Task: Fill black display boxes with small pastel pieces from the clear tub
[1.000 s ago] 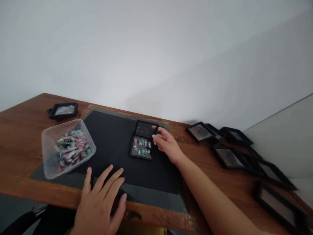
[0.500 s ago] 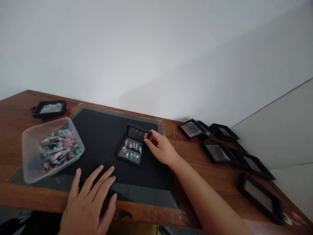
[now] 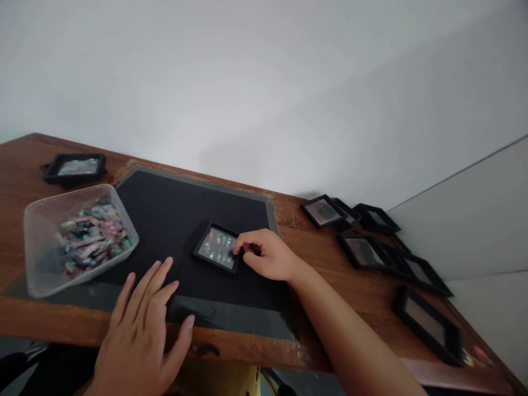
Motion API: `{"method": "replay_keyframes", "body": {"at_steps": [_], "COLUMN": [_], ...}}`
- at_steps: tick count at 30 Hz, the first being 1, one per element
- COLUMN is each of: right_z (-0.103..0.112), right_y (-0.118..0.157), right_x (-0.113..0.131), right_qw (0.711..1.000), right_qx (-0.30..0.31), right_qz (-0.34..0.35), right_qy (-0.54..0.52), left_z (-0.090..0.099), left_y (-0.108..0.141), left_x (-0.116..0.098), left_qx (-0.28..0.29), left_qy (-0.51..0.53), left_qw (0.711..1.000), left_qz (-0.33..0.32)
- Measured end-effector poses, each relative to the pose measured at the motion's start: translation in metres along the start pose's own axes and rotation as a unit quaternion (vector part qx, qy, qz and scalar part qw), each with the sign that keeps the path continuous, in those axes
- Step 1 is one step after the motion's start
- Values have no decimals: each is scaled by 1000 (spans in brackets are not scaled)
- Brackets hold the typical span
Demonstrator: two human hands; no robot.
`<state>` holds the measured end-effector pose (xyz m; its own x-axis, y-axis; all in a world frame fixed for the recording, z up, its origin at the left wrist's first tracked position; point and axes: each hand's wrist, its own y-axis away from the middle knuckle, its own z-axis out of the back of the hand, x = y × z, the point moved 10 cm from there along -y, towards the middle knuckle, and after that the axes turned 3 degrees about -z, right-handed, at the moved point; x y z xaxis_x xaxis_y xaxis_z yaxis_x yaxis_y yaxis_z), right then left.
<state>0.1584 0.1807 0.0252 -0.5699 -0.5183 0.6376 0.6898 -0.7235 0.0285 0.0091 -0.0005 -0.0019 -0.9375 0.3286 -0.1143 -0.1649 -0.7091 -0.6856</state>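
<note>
Closing one framed case (image 3: 218, 247) on the black mat (image 3: 165, 206) seems the step in hand; next calls for lining up its edges. The curled right hand (image 3: 268, 256) touches its rim, grip unclear; the flat, spread left hand (image 3: 142, 316) holds nothing. Outward: one tub (image 3: 39, 236), at least seven cases (image 3: 365, 252) rightward on the bench (image 3: 303, 236).
</note>
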Motion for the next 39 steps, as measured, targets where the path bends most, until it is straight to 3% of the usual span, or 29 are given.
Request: {"method": "replay_keyframes", "body": {"at_steps": [9,23,26,32,37,39], "right_z": [3,0,-2,9,-15,-15], "right_y": [1,3,3,5,3,3], "right_x": [7,8,9,29,11,7], "right_qw": [999,994,994,988,989,991], "right_qx": [-18,10,7,-73,12,8], "right_qz": [-18,-66,-43,104,71,68], "right_qy": [48,89,96,92,128,118], "left_z": [1,0,2,0,-2,-1], "left_y": [-2,-6,-7,-8,-8,-9], "left_x": [-1,-3,-3,-2,-1,-1], "left_qx": [6,29,25,32,42,40], "left_qy": [11,-1,-6,-4,4,2], "left_qw": [1000,1000,1000,999,999,999], "left_qz": [12,-4,-7,-2,11,16]}}
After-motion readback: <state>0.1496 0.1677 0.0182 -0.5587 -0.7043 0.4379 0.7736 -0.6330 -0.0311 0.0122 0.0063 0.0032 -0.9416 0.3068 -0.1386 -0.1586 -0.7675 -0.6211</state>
